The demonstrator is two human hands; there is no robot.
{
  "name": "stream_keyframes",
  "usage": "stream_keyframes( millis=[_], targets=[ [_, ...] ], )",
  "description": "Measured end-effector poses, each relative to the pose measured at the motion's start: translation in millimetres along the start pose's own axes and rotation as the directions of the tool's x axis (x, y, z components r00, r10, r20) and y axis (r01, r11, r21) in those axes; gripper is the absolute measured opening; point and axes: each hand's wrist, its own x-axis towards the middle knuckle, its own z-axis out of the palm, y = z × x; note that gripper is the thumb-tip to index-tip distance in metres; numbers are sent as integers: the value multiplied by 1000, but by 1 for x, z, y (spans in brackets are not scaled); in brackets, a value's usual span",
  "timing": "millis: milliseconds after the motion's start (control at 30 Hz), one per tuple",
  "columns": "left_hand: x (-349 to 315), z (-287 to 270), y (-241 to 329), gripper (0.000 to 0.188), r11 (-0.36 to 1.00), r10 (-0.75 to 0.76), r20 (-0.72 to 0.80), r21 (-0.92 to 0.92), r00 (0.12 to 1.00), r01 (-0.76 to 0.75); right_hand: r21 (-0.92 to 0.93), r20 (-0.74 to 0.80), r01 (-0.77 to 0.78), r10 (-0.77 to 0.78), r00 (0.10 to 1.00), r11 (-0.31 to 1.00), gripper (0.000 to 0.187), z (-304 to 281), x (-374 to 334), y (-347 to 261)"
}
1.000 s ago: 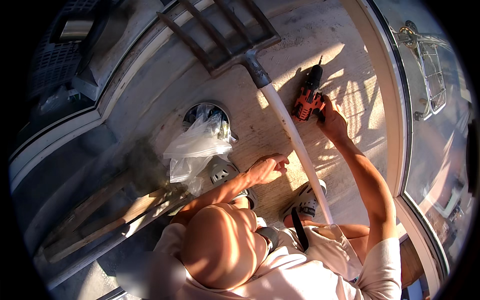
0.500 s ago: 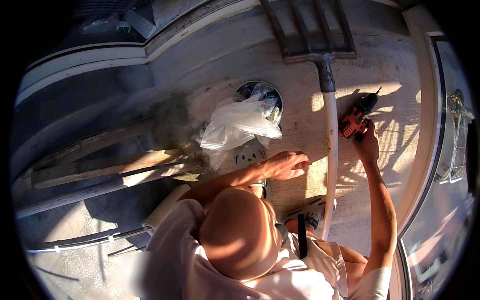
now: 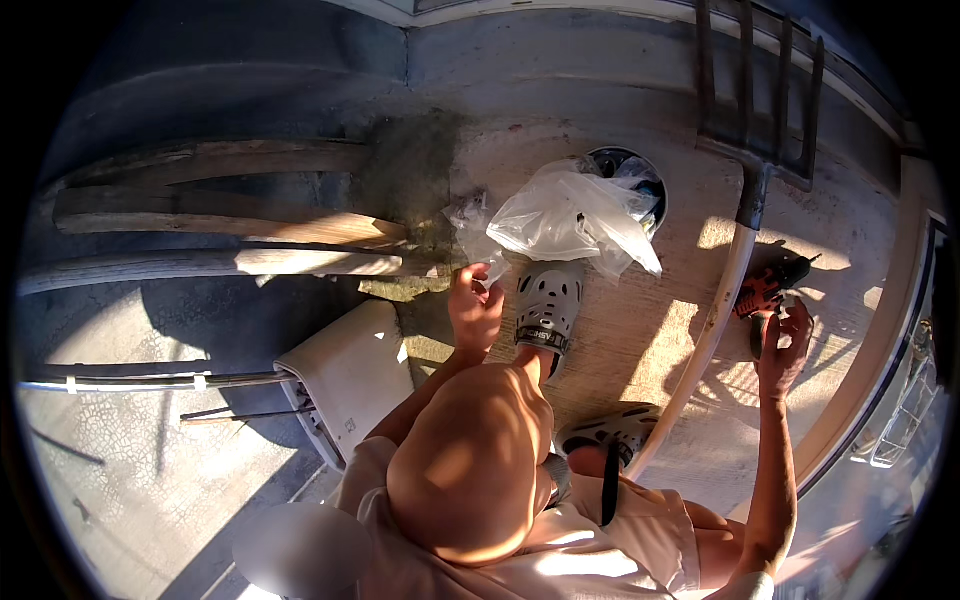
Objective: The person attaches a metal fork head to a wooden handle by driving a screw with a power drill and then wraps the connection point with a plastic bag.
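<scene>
Fingers of the right hand (image 3: 783, 345) were wrapped around the grip of an orange-and-black cordless drill (image 3: 768, 293) at the right of the frame, its nose pointing toward the upper right above a sunlit concrete floor (image 3: 640, 330). Just left of the drill ran the pale handle of a garden fork (image 3: 738, 215), its dark tines reaching the top edge. Near the centre, the left hand (image 3: 475, 310) was loosely curled, fingertips touching the crumpled edge of a clear plastic bag (image 3: 575, 215) that spilled from a round bucket (image 3: 648, 172); whether the fingers pinched the plastic could not be told. A grey clog (image 3: 546, 305) stood just beside that hand, a second clog (image 3: 615, 432) lower down. Weathered planks (image 3: 220, 215) lay across the upper left, a white panel (image 3: 350, 375) below them.
</scene>
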Motion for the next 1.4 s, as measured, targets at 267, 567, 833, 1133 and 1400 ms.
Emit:
stream_keyframes(
  millis=[267, 567, 833, 1133, 1400],
  targets=[
    [25, 2, -47, 79, 972, 98, 49, 211, 994, -106, 196, 397, 616, -636, 661, 763, 76, 79, 71, -165],
    [67, -44, -15, 22, 788, -146, -312, -611, 939, -81, 146, 402, 750, -731, 551, 645, 71, 155, 70, -194],
    [84, -74, 142, 38, 486, 316, 41, -865, 948, -125, 119, 365, 658, -649, 668, 744, 64, 155, 61, -184],
    [99, 13, 195, 19, 872, 259, 556, -487, 790, 57, 251, 247, 551, -603, 758, 796, 64, 132, 50, -167],
    [116, 77, 164, 27, 773, 576, 599, -177, 556, -609, 312, 101, 421, -470, 877, 852, 66, 113, 48, -167]
  ],
)
